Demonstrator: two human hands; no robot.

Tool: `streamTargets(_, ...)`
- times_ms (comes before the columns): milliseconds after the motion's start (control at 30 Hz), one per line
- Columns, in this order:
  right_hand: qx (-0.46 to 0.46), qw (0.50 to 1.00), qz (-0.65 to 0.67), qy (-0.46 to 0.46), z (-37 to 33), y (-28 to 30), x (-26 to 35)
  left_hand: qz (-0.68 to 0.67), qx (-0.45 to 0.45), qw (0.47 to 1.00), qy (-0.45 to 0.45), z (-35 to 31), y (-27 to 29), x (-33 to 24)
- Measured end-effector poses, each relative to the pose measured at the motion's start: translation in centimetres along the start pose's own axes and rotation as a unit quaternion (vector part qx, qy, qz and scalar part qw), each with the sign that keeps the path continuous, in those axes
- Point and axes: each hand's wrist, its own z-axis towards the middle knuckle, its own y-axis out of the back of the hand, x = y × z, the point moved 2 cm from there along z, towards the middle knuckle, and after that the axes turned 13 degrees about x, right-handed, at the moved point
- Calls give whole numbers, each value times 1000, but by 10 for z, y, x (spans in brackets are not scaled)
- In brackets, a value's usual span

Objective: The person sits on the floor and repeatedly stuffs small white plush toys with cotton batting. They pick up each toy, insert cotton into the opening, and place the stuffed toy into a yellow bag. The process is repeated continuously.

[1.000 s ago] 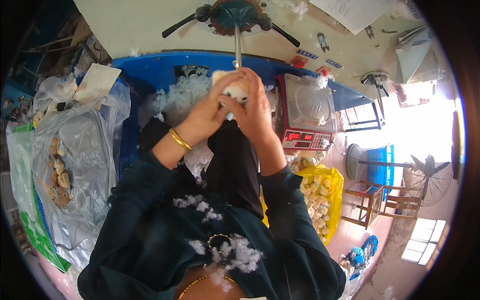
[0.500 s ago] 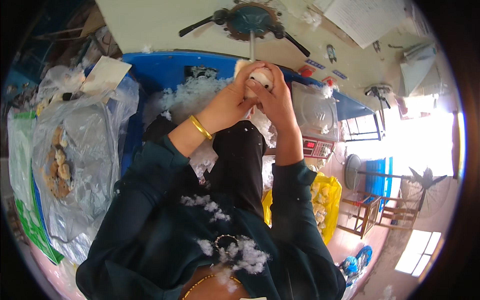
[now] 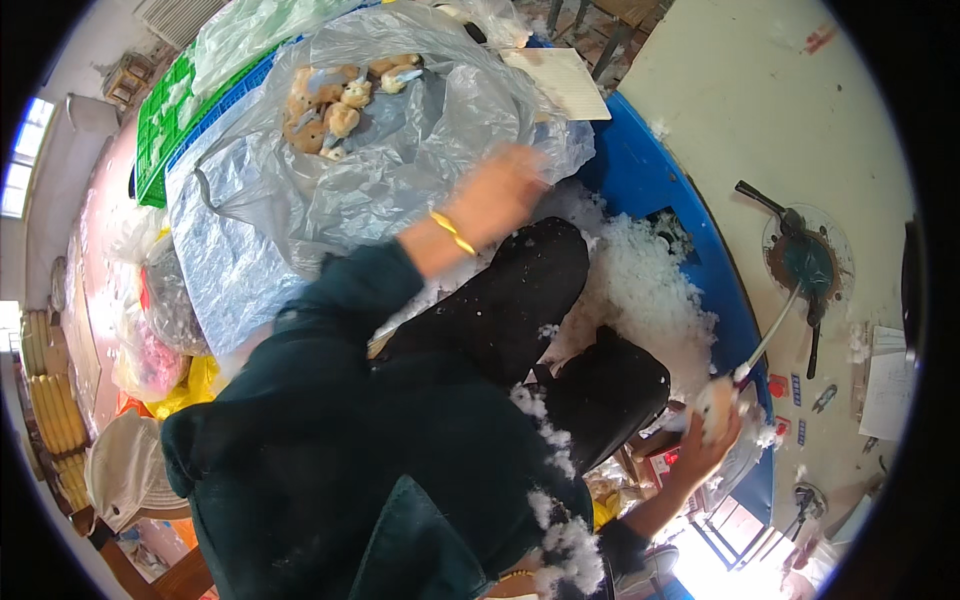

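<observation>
Clinging to the dark green top [image 3: 330,450] and the black trousers [image 3: 500,290] are tufts of white stuffing. Beyond the knees, loose fibre fill [image 3: 640,280] heaps against a blue bin wall [image 3: 645,155]. The left hand [image 3: 500,195] hovers over the edge of a grey translucent plastic bag [image 3: 440,120]; its fingers are too blurred to tell whether they are bent or spread, and nothing shows in them. Inside the bag lie tan and cream plush animals [image 3: 338,118].

Farther off, the right hand [image 3: 703,450] grasps a cream-and-orange plush toy [image 3: 716,402], fingers wrapped around its lower part, just beside the tip of a slim metal filling tube [image 3: 775,332]; whether they touch is unclear. The toy should be light, soft and squashable, its pile hardly slippery; a hold around the body looks best, with delicate seams treated gently.

Past it, on the pale machine panel [image 3: 720,110], sit blue label strips [image 3: 796,387] with lettering too small to read. A white printed sheet [image 3: 888,382] lies beyond, equally illegible. No brand can be made out.
</observation>
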Motion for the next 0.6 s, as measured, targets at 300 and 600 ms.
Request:
streamTargets(300, 276, 832, -16, -480, -115, 91, -119, 153, 216, 882, 390, -138, 21, 278)
streamTargets(600, 282, 944, 37, -167, -17, 10, -36, 94, 174, 860, 470, -144, 37, 259)
